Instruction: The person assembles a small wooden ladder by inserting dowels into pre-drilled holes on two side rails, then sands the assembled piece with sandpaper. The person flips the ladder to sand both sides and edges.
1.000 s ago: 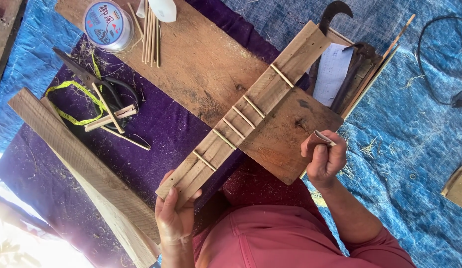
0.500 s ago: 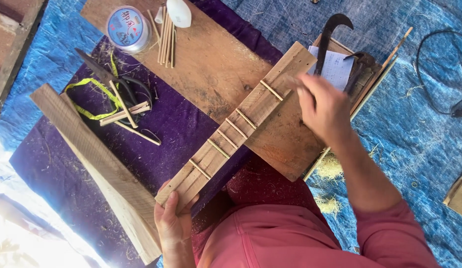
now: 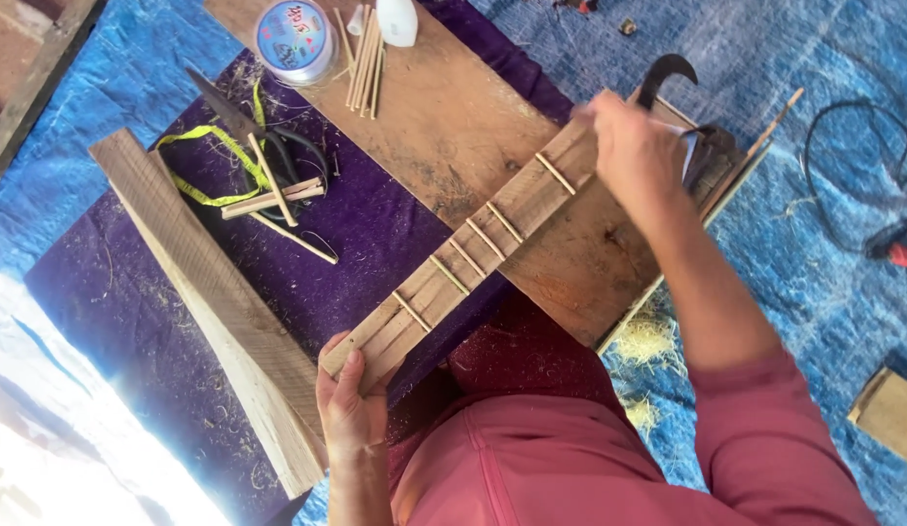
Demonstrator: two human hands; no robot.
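While your left hand (image 3: 351, 414) grips the near end of the slat frame (image 3: 473, 248), thumb on top and fingers wrapped under, your right hand (image 3: 634, 151) rests on its far end. That hand lies knuckles up with its fingers curled over the far end; you cannot tell from here whether it pinches anything. The frame runs slantwise between your two hands, its far part lying across the board (image 3: 453, 127) and its near end jutting past the board's edge above the purple cloth (image 3: 366, 234).

Six thin cross sticks (image 3: 486, 238) sit across the frame, spaced along its length. One curved black blade (image 3: 663, 73) pokes out just beyond your right hand, beside a dark tool whose shape is mostly hidden. One plank (image 3: 220, 302) lies on the cloth to the left of the frame, well apart from it. One round spool (image 3: 296, 39) stands at the far end of the board, with a small bundle of sticks (image 3: 364, 58) just beside it and one white bottle (image 3: 397, 19) near that. On the cloth lie one yellow strap (image 3: 205, 166), black shears (image 3: 244, 122) and a few loose sticks. A blue tarp (image 3: 824, 195) lies under all of it.
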